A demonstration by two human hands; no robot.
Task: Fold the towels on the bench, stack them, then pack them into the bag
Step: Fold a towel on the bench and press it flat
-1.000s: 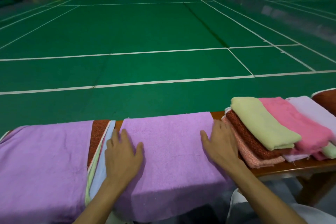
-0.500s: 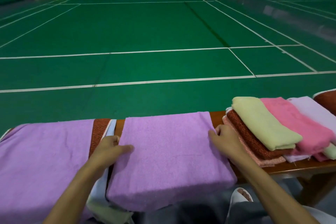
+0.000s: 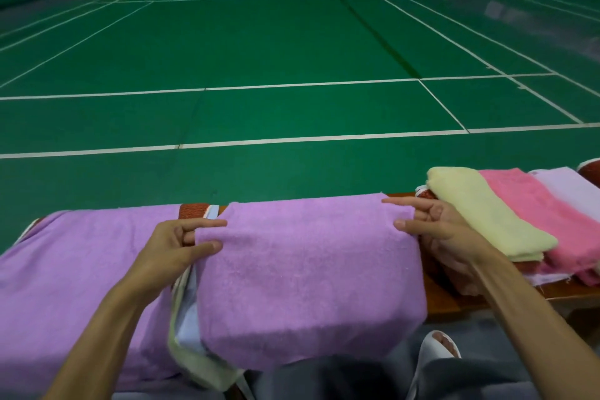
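Towel: purple towel [image 3: 308, 269], plain terry, looks folded double, smooth face up.
Place: on the table [image 3: 454, 300], between a spread purple cloth [image 3: 74, 269] on the left and a stack of folded towels [image 3: 487, 214] on the right.
Lie: far edge runs left-right along the table; near end droops over the front.
Left grip [image 3: 175, 247]: thumb and fingers pinch the far-left corner.
Right grip [image 3: 435, 230]: pinches the far-right corner.
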